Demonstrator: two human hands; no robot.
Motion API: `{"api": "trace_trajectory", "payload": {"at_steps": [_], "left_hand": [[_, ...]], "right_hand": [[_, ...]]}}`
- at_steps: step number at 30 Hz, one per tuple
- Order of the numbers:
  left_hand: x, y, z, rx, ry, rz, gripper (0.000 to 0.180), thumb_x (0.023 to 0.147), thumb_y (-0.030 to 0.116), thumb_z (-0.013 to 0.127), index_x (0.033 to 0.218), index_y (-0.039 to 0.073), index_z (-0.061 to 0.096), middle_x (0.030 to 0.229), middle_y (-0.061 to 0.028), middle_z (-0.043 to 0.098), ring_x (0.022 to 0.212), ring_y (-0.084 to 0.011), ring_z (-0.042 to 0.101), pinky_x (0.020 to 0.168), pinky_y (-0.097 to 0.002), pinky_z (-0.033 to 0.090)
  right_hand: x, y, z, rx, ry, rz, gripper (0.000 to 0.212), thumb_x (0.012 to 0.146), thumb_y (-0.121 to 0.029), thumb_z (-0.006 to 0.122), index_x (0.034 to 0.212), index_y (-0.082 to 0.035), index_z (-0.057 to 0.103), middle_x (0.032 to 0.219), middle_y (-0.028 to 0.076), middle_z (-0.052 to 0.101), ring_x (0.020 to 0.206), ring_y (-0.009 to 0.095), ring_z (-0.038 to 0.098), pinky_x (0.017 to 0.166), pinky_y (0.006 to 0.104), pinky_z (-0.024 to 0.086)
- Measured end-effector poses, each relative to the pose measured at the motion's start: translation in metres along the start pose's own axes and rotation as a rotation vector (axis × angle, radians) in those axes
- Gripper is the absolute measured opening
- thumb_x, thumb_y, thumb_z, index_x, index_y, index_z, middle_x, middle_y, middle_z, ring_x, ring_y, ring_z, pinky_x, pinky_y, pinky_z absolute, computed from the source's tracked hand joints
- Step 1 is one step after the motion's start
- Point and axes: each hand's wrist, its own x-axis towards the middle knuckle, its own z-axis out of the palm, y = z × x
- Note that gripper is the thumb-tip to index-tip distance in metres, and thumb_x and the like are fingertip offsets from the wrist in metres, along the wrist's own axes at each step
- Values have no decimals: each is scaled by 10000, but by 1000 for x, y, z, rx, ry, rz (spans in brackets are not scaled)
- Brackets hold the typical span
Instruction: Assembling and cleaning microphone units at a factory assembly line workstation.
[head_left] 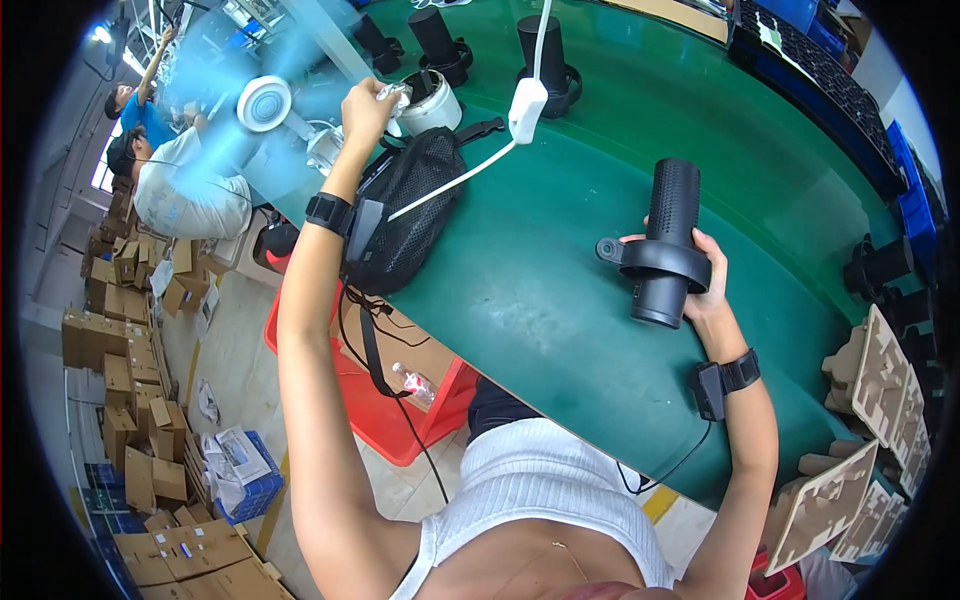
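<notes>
My right hand [700, 275] wraps a black perforated cylinder [668, 240]; my left hand [365, 105] pinches crumpled pale material [393, 95], hard to identify.

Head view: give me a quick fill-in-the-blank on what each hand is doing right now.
The right hand grips a black ____ device with a perforated top.
The left hand holds a crumpled ____ cloth.
The black mesh bag lies on the ____ table.

Missing words: cylindrical; white; green

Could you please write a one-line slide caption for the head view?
Right hand holds a black cylinder over the green table; left hand grips crumpled wrapping.
</notes>
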Motion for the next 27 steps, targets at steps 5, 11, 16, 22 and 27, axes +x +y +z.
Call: {"api": "trace_trajectory", "payload": {"at_steps": [5,11,16,22,27], "left_hand": [[23,-25,3,-286,-129,-189,217,752,201,732,743,8,633,616,-32,615,477,-96,531,440,-245,373],[40,-3,16,-190,-279,-274,305,663,317,784,692,32,677,674,-97,665,591,-173,621,590,-308,477],[49,-6,18,-68,-317,-285,341,650,342,788,702,25,673,674,-97,663,576,-178,618,577,-309,472],[40,-10,18,-368,-338,-354,247,651,187,806,675,3,643,613,-55,597,462,-114,477,418,-272,336],[43,-20,18,-556,-394,-414,287,671,178,795,785,-34,639,710,-59,619,526,-112,505,411,-256,316]], "right_hand": [[2,3,5,-23,-48,24,599,842,-443,444,1223,18,420,1175,342,499,1009,339,588,853,390,502],[-2,0,11,-74,-50,8,617,830,-449,460,1238,11,408,1176,334,506,1020,337,584,874,385,488],[-3,-1,17,-116,-52,40,645,809,-459,478,1243,11,403,1175,330,511,1029,334,581,889,389,474],[-2,-2,13,-151,-78,33,590,831,-457,462,1190,11,445,1165,293,542,1035,327,584,895,412,466],[-2,-1,17,-159,-104,31,571,835,-448,464,1183,4,449,1161,294,545,1032,325,586,894,411,466]]}}
